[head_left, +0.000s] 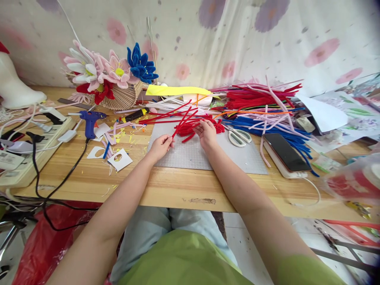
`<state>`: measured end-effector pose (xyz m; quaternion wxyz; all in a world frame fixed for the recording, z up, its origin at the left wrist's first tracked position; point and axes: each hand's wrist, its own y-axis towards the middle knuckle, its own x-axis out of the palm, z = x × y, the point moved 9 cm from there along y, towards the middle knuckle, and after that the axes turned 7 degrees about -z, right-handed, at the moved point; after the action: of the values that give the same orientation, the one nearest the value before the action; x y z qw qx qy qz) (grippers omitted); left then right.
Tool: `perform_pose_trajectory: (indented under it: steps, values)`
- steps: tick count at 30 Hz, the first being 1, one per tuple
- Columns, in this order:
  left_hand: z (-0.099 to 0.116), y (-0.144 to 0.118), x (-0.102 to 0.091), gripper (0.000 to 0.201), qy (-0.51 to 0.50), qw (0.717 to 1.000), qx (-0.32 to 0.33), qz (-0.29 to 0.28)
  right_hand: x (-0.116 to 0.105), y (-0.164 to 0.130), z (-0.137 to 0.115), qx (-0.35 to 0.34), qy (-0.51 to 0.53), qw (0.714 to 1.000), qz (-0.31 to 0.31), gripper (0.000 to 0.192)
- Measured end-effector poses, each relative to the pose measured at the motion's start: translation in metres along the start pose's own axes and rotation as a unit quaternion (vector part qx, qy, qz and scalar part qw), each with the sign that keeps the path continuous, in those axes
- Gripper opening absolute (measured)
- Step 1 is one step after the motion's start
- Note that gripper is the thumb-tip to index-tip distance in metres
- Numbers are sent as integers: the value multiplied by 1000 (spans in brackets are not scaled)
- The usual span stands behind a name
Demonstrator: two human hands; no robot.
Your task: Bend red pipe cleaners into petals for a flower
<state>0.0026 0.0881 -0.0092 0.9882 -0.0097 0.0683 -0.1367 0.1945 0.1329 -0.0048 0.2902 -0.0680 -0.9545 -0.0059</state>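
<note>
1. Left hand (160, 145) on the grey mat (190, 156); fingers pinched on the near end of a red stem (181, 123) that slants up and away.
2. Right hand (206, 132) palm down on the red pile (192, 128) at the mat's far edge; fingers curled into the stems, exact grip unclear.
3. Scissors (240, 137) just right of the right hand, on the mat; phone (285, 152) further right.
4. Glue gun (90, 118) well left; paper scraps (118, 158) near it.
5. Flowers (103, 73) at the back left, on the table (97, 180).
</note>
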Motion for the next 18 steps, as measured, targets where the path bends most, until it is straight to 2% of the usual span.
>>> perform_pose_trajectory:
  steps: [3,8,11,14,18]
  values:
    - [-1,0,1,19,33,999,1,-12,-7,3,2,4,48,999,18,11]
    - [-3,1,3,20,76,997,-10,-29,2,3,3,20,115,992,-48,9]
    - [-4,1,3,22,74,997,-16,-31,3,2,3,33,132,989,-60,9]
    - [-5,1,5,22,91,995,-12,-44,2,3,4,39,109,992,-55,8]
    - [-5,2,5,24,112,993,7,-47,8,0,6,20,22,997,-72,11]
